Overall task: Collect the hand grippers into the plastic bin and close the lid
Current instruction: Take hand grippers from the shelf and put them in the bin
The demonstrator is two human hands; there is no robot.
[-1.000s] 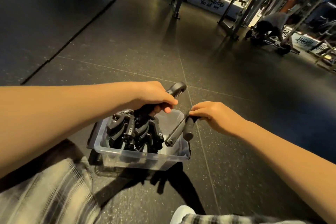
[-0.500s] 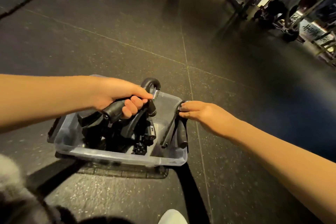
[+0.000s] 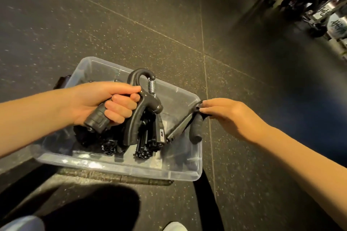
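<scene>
1. Two hand grippers have sunk lower toward the plastic bin [image 3: 120, 167]; the left hand [image 3: 101, 103] clasps one handle of the spring gripper [image 3: 144, 107] above the pile [image 3: 148, 144].
2. The right hand [image 3: 231, 116] now pinches the top of the foam-handled gripper [image 3: 195, 129]; its handles hang at the bin's right wall.
3. Both look ready to release; no lid is on yet.

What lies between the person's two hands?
Head view: between left hand and right hand sit the spring and free handle of the left hand's hand gripper, then bare plastic bin wall.

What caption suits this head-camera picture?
Left hand holds a spring hand gripper over a clear plastic bin; right hand pinches a foam-handled gripper at its rim.
</scene>
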